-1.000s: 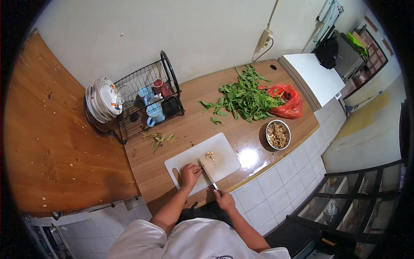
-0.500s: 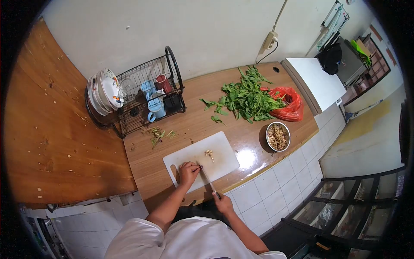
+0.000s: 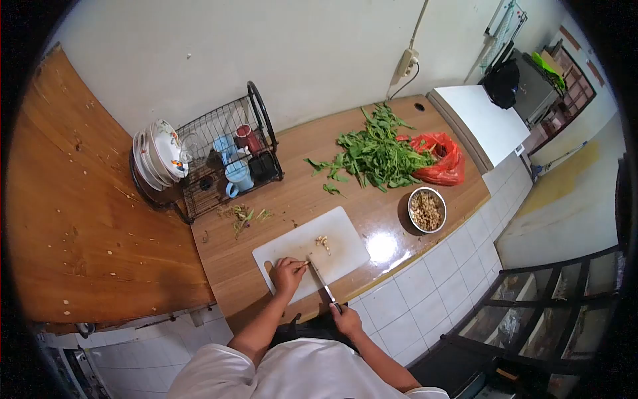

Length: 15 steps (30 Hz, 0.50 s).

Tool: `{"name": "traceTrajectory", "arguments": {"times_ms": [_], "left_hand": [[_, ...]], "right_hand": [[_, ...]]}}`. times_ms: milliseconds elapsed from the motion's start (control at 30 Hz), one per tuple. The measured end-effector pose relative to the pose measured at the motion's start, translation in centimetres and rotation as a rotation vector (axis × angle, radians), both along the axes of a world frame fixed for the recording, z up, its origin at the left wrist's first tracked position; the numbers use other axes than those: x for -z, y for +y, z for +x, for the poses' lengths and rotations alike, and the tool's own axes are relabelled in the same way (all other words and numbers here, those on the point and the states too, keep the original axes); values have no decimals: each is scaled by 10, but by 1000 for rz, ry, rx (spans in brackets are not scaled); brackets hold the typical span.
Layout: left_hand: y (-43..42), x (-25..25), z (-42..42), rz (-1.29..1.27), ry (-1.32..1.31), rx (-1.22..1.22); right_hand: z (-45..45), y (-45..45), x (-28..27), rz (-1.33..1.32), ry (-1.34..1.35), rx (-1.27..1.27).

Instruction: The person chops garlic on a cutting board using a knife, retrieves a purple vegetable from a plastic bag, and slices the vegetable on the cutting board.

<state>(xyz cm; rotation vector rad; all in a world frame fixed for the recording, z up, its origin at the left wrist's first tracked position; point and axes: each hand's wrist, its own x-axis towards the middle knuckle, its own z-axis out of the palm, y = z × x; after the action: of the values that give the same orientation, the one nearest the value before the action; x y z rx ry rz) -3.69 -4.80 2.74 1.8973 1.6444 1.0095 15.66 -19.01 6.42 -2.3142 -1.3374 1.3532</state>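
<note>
A white cutting board [image 3: 349, 233] with a handle slot lies at the front edge of the table. My left hand [image 3: 288, 271] is over its left part, fingers pinched on a small pale piece of food [image 3: 306, 264], whose kind I cannot make out. In my right hand [image 3: 346, 320] is a knife [image 3: 324, 284], gripped by its handle. Its blade points away from me across the board, with the tip close to the left fingertips. Several small pale chopped pieces [image 3: 322, 243] lie on the board beyond the blade.
Leafy greens [image 3: 382, 149] spread beside a red plastic bag [image 3: 444, 159]. A bowl [image 3: 426, 210] of brown chopped pieces stands near the right edge. At the left are a wire dish rack [image 3: 219, 166] with plates and cups, and plant scraps [image 3: 242, 218] below it.
The knife blade has turned slightly and its tip sits a little apart from the left fingers. The pale piece in my left fingers now shows. The view has tilted slightly.
</note>
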Motion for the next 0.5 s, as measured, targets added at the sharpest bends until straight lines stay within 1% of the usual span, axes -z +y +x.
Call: {"name": "traceTrajectory", "arguments": {"times_ms": [33,67,133,233,367,500], "left_hand": [[1,3,-2,5,26,-2],[1,7,-2,11,49,-5],[0,2,-1,7,51,-2],[1,-1,-1,6,54,-8],[2,4,-1,8,44,-7],[2,5,0,-16,73,-6]], "right_hand": [[1,-6,-7,-72,24,10],[1,-8,-13,-84,18,14],[-1,-1,-24,0,58,32],[-3,3,-33,-19,58,34],[1,-1,-5,-54,32,-36],[-5,23,8,7,46,-79]]}}
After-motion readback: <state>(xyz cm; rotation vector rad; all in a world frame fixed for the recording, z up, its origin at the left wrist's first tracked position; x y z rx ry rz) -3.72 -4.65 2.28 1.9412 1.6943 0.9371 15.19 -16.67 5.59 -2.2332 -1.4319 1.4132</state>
